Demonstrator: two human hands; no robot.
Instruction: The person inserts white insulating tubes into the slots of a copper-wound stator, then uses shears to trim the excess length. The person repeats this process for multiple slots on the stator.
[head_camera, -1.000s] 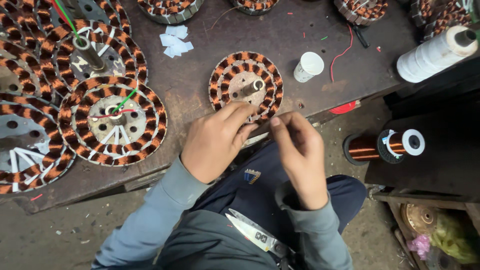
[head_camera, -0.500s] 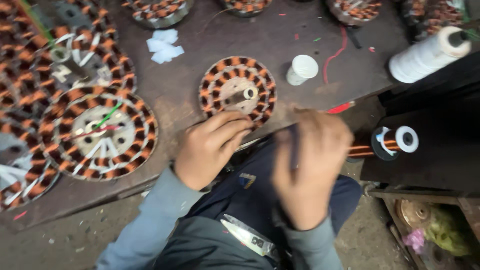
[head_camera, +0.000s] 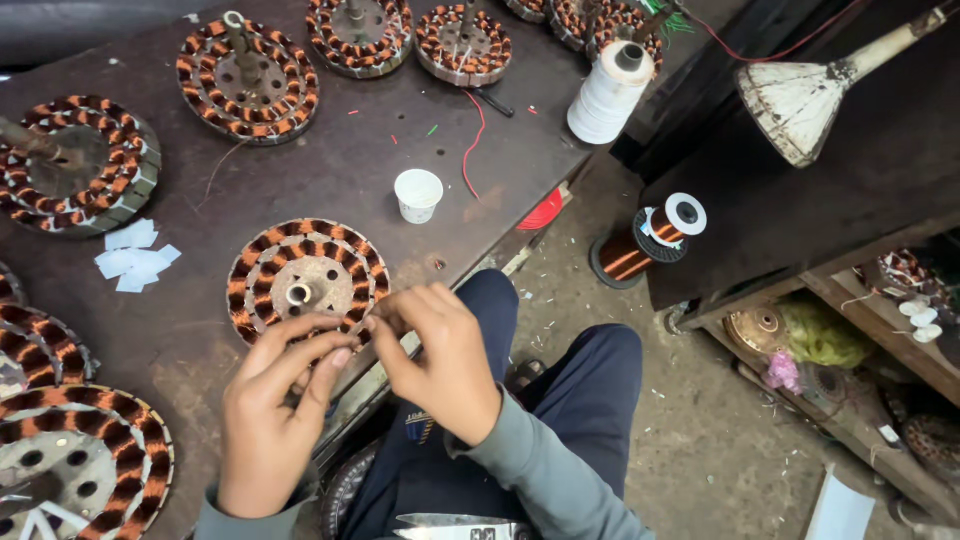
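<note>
— While both hands meet at the worktop (head_camera: 420, 130) edge, where is the wound stator (head_camera: 307, 283)?
— At twelve o'clock from the left hand (head_camera: 275, 405), its near rim touched. Left fingers (head_camera: 325, 350) pinch together there; the right hand (head_camera: 440, 355) fingers close against them. A white cup (head_camera: 418, 194) stands at one o'clock.

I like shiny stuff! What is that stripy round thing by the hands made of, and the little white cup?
The stripy round thing looks like a grey metal disc wound with copper wire: the coils gleam orange-brown, with pale strips between them. The little white cup looks like thin plastic or paper, matte and plain; which one is hard to tell.
</note>
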